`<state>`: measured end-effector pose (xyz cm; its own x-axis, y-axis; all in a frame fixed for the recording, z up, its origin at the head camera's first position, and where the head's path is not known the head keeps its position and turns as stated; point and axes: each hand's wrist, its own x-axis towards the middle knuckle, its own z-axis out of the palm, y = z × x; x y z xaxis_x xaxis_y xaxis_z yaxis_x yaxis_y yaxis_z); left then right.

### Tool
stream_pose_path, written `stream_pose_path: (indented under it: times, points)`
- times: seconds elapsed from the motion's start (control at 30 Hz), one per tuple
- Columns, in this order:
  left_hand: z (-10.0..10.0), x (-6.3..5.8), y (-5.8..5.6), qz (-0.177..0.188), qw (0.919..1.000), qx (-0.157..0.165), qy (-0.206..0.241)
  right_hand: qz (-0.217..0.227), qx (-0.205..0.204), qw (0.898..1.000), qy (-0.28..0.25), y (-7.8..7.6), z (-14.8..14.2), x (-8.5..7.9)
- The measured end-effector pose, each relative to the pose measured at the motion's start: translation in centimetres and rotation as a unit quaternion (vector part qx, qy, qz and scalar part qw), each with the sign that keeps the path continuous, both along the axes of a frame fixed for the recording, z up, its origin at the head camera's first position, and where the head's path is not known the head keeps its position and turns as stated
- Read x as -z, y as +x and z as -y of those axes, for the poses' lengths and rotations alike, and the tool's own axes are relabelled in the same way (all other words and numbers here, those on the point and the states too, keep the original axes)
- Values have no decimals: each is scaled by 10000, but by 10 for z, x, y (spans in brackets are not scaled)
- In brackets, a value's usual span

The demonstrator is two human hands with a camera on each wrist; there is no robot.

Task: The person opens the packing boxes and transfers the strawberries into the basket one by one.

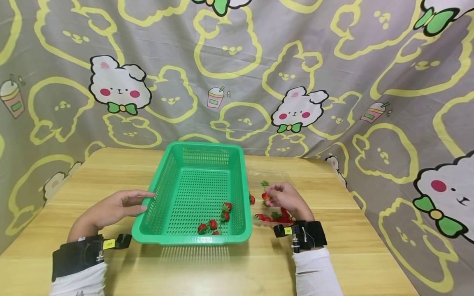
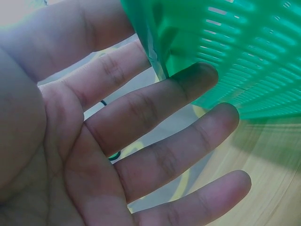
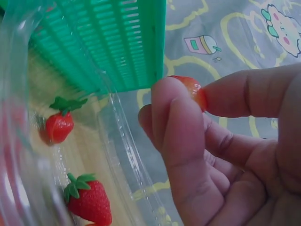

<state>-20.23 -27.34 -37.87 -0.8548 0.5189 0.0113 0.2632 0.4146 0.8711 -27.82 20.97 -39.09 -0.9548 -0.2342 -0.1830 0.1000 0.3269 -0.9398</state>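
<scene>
My right hand (image 1: 286,197) pinches a strawberry (image 1: 265,197) with a green leafy stem between thumb and fingers, above a clear plastic box (image 1: 259,176). In the right wrist view the same strawberry (image 3: 192,89) shows partly behind the fingertips. More strawberries (image 3: 89,200) lie in the clear box below. At the left side of the green basket (image 1: 192,239), my left hand (image 1: 120,207) has its fingers extended along the rim. In the left wrist view those fingers (image 2: 155,110) are nearly straight against the basket's wall. Several strawberries (image 1: 213,224) sit in the basket's near right corner.
The basket and clear box stand side by side on a wooden table (image 1: 192,271). A patterned grey curtain (image 1: 237,61) rises behind the table and along its sides. Strawberries (image 1: 283,216) cluster at the near end of the clear box, beneath the right wrist.
</scene>
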Motion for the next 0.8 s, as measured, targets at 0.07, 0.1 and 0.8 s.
stream_pose_path:
  times: [0.07,0.1,0.8]
  points:
    - [0,0,0,13,10000,-22,1,-52,-21,9999,-108,1,0,-2]
    - [0,0,0,10,10000,-32,-5,-36,5,9999,-159,1,1,-3]
    - [0,1,0,82,9998,-184,-23,-149,-253,9946,-997,13,14,-21]
